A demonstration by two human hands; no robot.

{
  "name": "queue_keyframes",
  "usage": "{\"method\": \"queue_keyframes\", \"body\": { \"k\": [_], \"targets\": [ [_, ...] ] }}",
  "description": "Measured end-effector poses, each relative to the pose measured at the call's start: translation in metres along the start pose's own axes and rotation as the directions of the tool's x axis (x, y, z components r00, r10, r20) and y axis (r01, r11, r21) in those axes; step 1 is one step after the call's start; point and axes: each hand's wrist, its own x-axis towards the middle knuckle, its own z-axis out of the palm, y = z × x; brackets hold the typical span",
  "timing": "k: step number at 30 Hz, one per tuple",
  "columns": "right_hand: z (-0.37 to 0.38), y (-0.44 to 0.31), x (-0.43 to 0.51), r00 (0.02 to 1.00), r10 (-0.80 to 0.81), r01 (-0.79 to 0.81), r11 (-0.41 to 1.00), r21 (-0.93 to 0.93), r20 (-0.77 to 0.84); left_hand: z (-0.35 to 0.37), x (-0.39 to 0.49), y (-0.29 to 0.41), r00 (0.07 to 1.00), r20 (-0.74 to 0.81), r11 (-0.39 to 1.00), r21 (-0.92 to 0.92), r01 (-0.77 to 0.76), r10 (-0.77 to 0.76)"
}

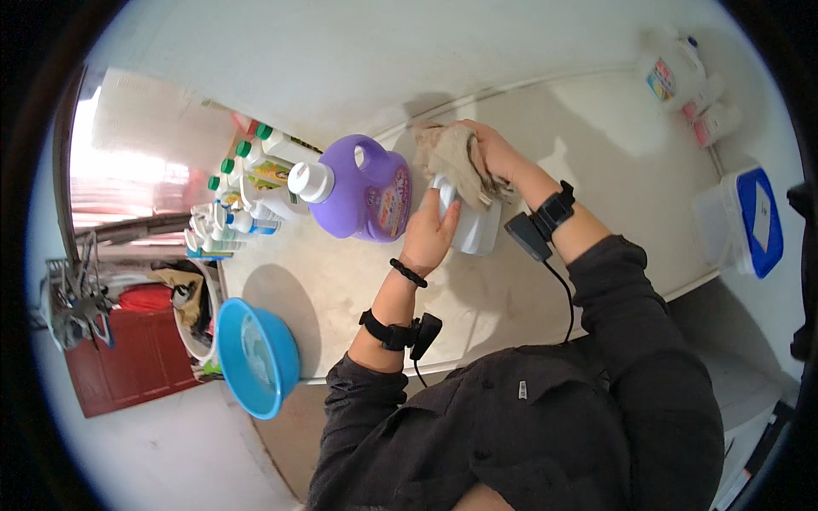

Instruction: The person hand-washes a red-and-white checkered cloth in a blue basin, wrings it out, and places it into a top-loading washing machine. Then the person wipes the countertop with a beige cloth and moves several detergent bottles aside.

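My left hand (429,231) grips the upper part of a white plastic bottle (478,231) above the pale tabletop. A beige cloth (452,153) is draped over the bottle's far side, hiding part of it. My right hand (495,152) holds this cloth against the bottle, its fingers partly covered by the folds. Just left of the bottle stands a large purple jug (358,191) with a white cap and a built-in handle. Its label bears writing.
Left of the jug are several green-capped bottles (255,156) and several spray bottles (214,233). A blue basin (259,358) with liquid stands at the near left edge. White jugs (677,76) and a blue-lidded plastic container (757,223) are at the right. A wall (383,57) rises behind.
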Motion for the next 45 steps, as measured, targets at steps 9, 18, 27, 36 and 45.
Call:
{"method": "queue_keyframes", "body": {
  "k": [9,18,27,36,45],
  "targets": [
    [-0.017,0.106,-0.066,0.884,0.403,-0.413,0.911,0.007,-0.238,-0.008,-0.007,0.005,0.997,-0.018,0.994,0.078,-0.077,0.078],
    [0.091,0.073,-0.16,0.939,0.326,-0.316,0.944,0.097,-0.108,0.011,-0.001,0.003,0.968,-0.235,0.989,-0.139,0.059,-0.091],
    [0.032,0.006,-0.124,0.877,0.26,-0.244,0.965,0.093,-0.404,-0.052,-0.035,0.055,0.991,-0.011,0.907,-0.404,0.121,-0.137],
    [-0.005,-0.091,-0.081,0.791,0.265,-0.584,0.598,0.55,0.552,-0.095,-0.054,0.082,0.963,0.236,0.871,-0.491,0.006,0.127],
    [0.012,-0.069,-0.146,0.642,0.337,-0.766,0.237,0.598,0.689,-0.096,-0.056,0.067,0.965,0.227,0.853,-0.522,0.006,0.132]
  ]
}}
